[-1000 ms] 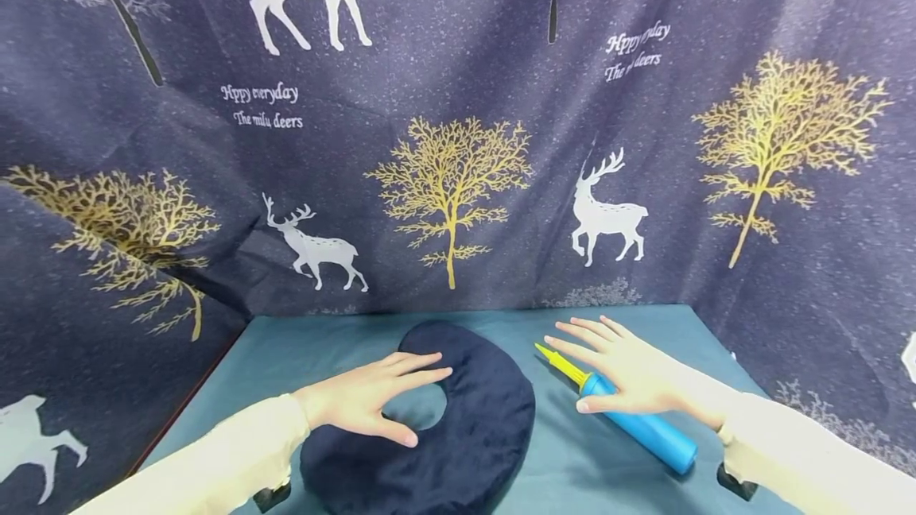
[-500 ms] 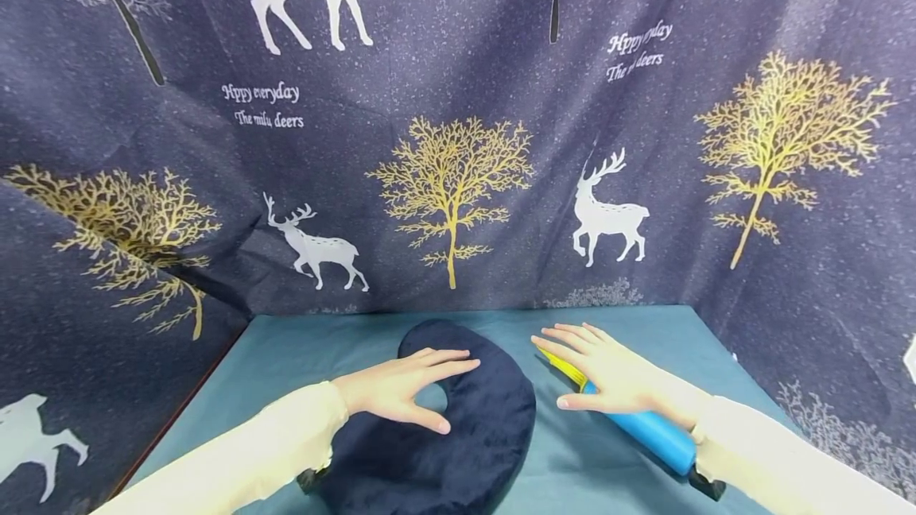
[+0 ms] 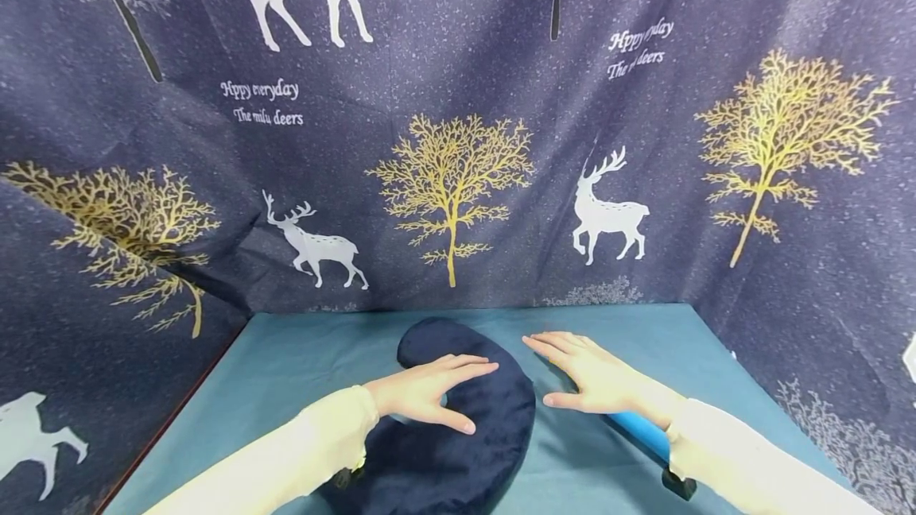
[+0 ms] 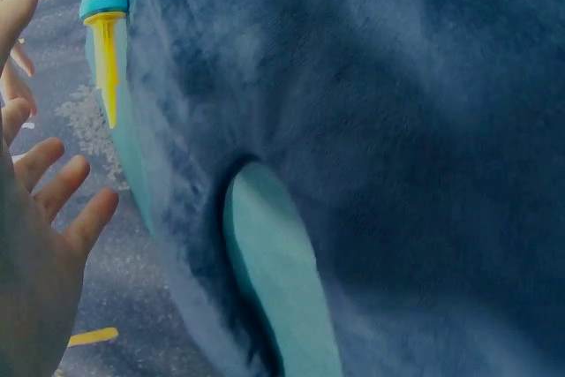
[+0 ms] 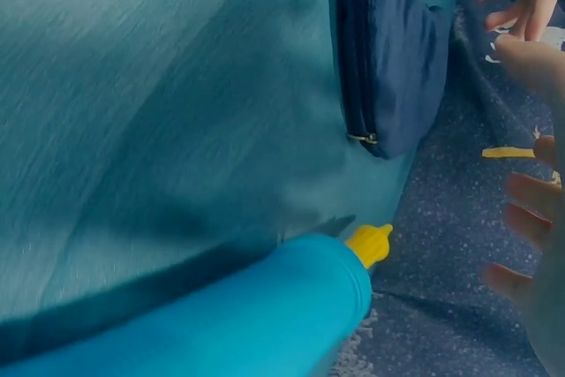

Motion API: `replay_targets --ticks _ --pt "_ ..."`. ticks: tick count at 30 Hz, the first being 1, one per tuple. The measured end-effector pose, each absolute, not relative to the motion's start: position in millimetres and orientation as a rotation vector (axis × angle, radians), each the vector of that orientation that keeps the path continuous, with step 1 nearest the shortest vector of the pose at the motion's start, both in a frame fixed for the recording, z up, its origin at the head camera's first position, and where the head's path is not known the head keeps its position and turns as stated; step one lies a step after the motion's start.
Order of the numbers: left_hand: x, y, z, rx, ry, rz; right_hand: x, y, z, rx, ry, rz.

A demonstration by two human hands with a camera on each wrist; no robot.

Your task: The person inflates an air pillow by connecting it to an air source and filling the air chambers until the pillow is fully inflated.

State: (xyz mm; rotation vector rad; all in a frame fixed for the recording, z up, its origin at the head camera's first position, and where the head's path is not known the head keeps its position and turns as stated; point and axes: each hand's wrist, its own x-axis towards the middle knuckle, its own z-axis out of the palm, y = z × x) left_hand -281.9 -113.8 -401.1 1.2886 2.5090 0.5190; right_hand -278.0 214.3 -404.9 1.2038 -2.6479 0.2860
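Open teal lanes left, back and front right; middle crowded.

Tabletop (image 3: 300, 348) lies bare left of the neck pillow (image 3: 472, 435) and along the back edge. Printed curtain (image 3: 458, 181) walls in back and both sides. Pillow fills the centre; blue pump (image 3: 640, 431) lies just right of it. Both hands (image 3: 429, 396) (image 3: 594, 376) hover above these, narrow gap between.

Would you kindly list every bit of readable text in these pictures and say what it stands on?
"Hppy everyday / The milu deers": white script on the backdrop cloth, left.
"Hppy ...yday / The ... deers": same script on the cloth's upper right, partly lost in a fold.
The pillow and pump show no text.
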Motion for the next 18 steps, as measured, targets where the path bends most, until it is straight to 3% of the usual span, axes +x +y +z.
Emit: replay_targets --ticks 18 --pt "-284 -105 -434 1.265 2.42 0.536 -285 199 -430 1.083 -2.84 0.409"
